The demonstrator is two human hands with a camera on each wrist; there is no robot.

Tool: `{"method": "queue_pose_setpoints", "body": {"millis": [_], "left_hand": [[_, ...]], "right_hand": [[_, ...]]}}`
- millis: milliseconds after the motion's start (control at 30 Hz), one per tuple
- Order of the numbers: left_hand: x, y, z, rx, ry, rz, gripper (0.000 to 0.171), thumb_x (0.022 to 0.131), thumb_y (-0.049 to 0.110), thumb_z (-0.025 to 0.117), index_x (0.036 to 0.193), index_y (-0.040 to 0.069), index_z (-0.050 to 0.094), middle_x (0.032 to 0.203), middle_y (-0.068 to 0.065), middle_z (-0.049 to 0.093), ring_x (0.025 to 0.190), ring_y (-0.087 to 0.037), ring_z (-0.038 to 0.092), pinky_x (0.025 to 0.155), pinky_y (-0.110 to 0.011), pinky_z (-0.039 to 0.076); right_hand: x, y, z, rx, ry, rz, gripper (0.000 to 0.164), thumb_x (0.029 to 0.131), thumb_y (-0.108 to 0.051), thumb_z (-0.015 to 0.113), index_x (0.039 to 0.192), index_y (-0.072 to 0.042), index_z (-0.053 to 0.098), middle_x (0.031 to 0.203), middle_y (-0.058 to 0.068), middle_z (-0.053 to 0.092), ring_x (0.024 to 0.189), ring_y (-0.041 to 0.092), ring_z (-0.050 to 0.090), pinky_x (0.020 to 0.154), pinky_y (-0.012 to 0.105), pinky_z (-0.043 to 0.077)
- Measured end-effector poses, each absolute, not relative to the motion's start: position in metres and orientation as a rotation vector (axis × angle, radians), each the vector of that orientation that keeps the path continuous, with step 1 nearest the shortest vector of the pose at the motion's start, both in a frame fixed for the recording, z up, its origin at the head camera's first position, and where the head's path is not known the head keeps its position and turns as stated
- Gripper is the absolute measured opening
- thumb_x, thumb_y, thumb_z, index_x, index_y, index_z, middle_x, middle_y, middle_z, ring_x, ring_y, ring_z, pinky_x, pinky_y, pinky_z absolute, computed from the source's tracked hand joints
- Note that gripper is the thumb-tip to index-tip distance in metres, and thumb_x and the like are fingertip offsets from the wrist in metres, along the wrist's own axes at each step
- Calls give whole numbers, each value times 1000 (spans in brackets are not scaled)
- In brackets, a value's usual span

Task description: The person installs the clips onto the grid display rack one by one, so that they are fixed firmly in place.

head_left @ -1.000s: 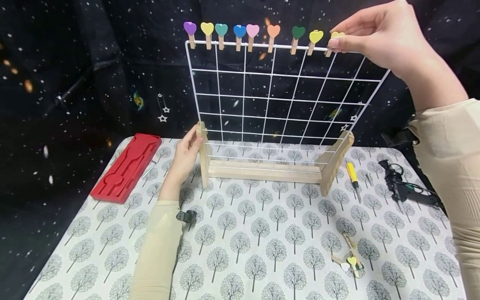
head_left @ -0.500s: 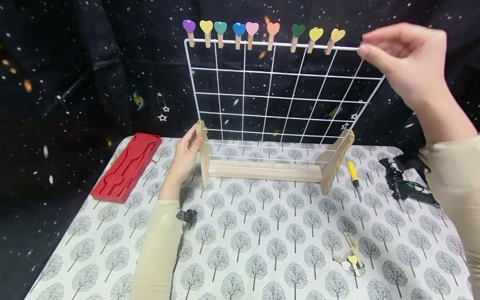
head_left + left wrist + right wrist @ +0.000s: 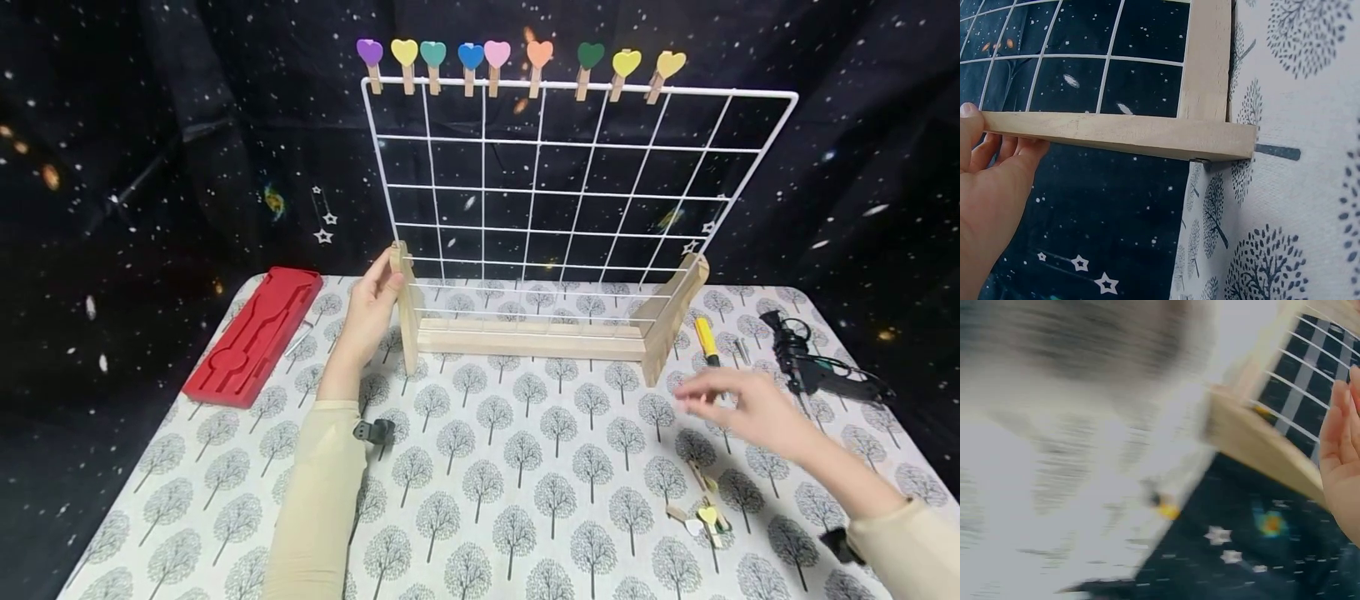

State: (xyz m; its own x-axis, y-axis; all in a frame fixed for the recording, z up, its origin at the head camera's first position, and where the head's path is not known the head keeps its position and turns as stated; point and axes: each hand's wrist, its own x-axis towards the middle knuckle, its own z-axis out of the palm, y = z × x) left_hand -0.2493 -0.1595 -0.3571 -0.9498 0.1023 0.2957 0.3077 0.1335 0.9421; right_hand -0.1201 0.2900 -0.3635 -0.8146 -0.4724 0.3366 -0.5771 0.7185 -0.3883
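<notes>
My left hand grips the left wooden upright of a stand, thumb on one side and fingers on the other. The stand carries a white wire grid. Along the grid's top bar sit several small wooden clothespins with coloured hearts, from a purple-heart clothespin to a pale yellow-heart clothespin on the right. My right hand hangs over the table at the right, holding nothing, fingers loosely extended. Below it lies a small pile of heart clothespins. The right wrist view is blurred.
A red moulded tray lies at the far left, with a small metal tool beside it. To the right are a yellow-handled screwdriver, small metal pieces and a black tool with a cable. A dark starry cloth hangs behind.
My right hand has let go of the pale yellow-heart clothespin on the top bar, drawn away to the right, then dropped towards the table. My left hand has stayed on the upright.
</notes>
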Motion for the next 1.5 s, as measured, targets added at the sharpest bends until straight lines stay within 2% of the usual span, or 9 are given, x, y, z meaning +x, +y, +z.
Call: {"method": "queue_pose_setpoints", "body": {"millis": [200,367,533,600,667,767,967,1267,1500], "left_hand": [[-249,-159,-357,-410,-2215,-1956,49,91,22,43,137,13,27,135,-11,36,124,-19,34,103,-31,29],[-250,-159,-359,-393,-2194,-1993,50,91,21,43,137,11,25,136,-12,34,124,-19,33,104,-29,28],[-250,-159,-360,-387,-2202,-1988,51,91,23,43,137,11,25,137,-12,34,124,-19,33,104,-29,28],[-250,-159,-361,-391,-2206,-1987,51,90,23,43,137,12,26,136,-12,34,124,-19,34,104,-29,28],[-249,-159,-361,-399,-2203,-1988,51,91,23,43,137,12,26,136,-12,35,124,-20,34,103,-31,29],[-249,-159,-360,-412,-2195,-1992,50,91,22,43,137,12,26,135,-13,35,124,-20,34,103,-31,30],[-249,-160,-359,-408,-2189,-1998,50,91,21,43,137,11,26,136,-12,35,124,-20,34,103,-31,30],[-250,-160,-359,-419,-2184,-2001,50,91,22,43,137,13,26,137,-12,34,124,-20,34,102,-32,30],[-250,-159,-359,-406,-2195,-1996,51,90,24,44,137,14,26,136,-11,34,124,-19,34,103,-32,30]], "right_hand": [[-83,320,-408,971,-2781,644,32,66,-9,72,95,-19,65,88,-12,62,75,-2,56,66,9,46],[-71,331,-419,1110,-2710,513,45,60,-3,71,99,-24,62,98,-10,59,89,5,55,85,1,34],[-70,331,-422,1193,-2629,362,22,78,-29,58,100,-26,62,106,-7,58,95,10,53,95,6,27],[-71,328,-423,1243,-2593,334,22,80,-33,54,99,-27,63,107,-5,59,95,12,54,97,9,27],[-72,325,-424,1284,-2569,323,22,76,-29,58,97,-27,63,105,-5,59,94,14,55,97,12,26],[-75,321,-424,1335,-2525,291,28,64,-19,66,91,-26,65,99,-6,61,89,14,56,92,19,33],[-78,319,-417,1321,-2583,192,28,54,-20,73,78,-29,64,81,-19,57,73,0,52,67,19,45],[-77,319,-418,1184,-2901,590,31,63,-6,70,82,-25,55,70,-21,48,58,-7,43,47,8,39],[-80,325,-427,1148,-2838,707,27,66,-4,70,89,-16,61,71,-16,55,58,-9,47,49,4,39]]}}
